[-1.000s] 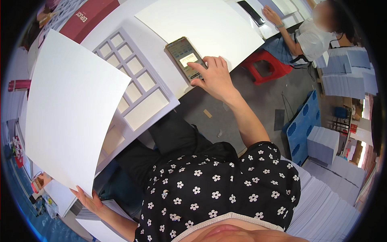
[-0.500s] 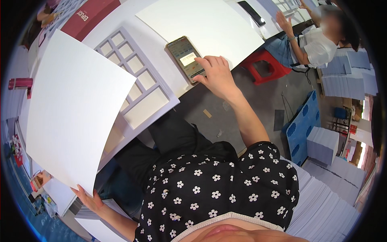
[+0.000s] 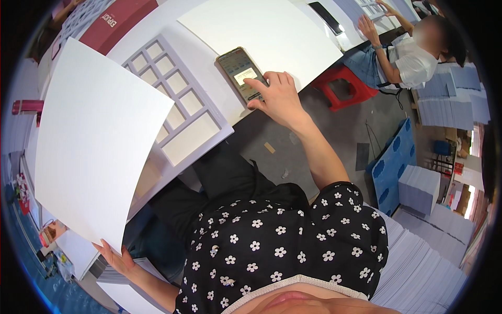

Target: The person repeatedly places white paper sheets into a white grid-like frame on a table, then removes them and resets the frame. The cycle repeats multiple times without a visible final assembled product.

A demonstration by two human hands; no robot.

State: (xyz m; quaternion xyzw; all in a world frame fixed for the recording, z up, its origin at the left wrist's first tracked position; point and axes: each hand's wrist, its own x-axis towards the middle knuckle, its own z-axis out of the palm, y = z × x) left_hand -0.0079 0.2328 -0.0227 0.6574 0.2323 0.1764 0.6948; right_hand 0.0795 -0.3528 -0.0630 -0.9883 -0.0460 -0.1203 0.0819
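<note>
A: Left hand (image 3: pixel 116 257)?
B: Low at left, fingers pinching the bottom corner of a large white sheet (image 3: pixel 97 141). Sheet blank, flat, stiff-looking, raised and tilted, covering part of the grey gridded tray (image 3: pixel 180 102) on the white table (image 3: pixel 209 68).

A: Right hand (image 3: pixel 277 94)?
B: Reaching forward over the table edge, fingers close together and curled, fingertips resting on a phone (image 3: pixel 241 74). Phone lying flat near the table's edge, screen lit, just beside the tray.

A: Surroundings?
B: Red stool (image 3: pixel 345 86) beyond the table. Stacks of white sheets (image 3: pixel 418 272) at right. Another person's hand (image 3: pixel 367 26) on the far table.
</note>
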